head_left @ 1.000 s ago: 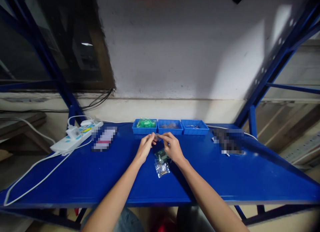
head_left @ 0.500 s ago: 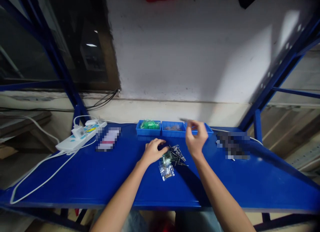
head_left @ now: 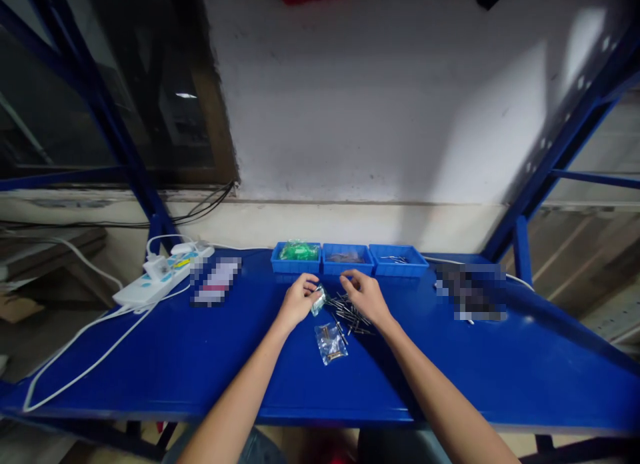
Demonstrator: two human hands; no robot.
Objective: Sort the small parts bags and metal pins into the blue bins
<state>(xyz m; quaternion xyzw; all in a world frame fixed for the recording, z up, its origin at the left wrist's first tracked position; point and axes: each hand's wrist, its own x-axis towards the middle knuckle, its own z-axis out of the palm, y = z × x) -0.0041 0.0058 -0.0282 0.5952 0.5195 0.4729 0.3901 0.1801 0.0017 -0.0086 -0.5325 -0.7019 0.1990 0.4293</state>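
Metal rods [head_left: 350, 314] lie in a loose, crisscrossed heap on the blue tabletop [head_left: 450, 371], seen in the head view, the only one there is. The person's left hand [head_left: 299, 303] has its fingertips brought together on the far part of a small greenish packet [head_left: 318, 300], just left of that heap. The right hand [head_left: 367, 297] hovers over or rests at the far right side of the rods, fingers bent, thumb and forefinger near each other; I can't tell from here whether anything is between them. Nearer the person sits a clear bag [head_left: 331, 344] with brass-coloured pieces inside, apart from both hands.

What might go wrong, as I judge it: the rods look thin and cross one another, so drawing one out could drag its neighbours along or set a few rolling. The packet seems slick and is held near one end only, so it could swing or slip down among the rods. A careless wrist might nudge the bag too.

The packet's long axis runs mostly away from the person, its far end leaning slightly right. The bag runs near to far, its near end angled right. Many rods slant from far left to near right, though others cut across; which ends are their tips, I can't make out.
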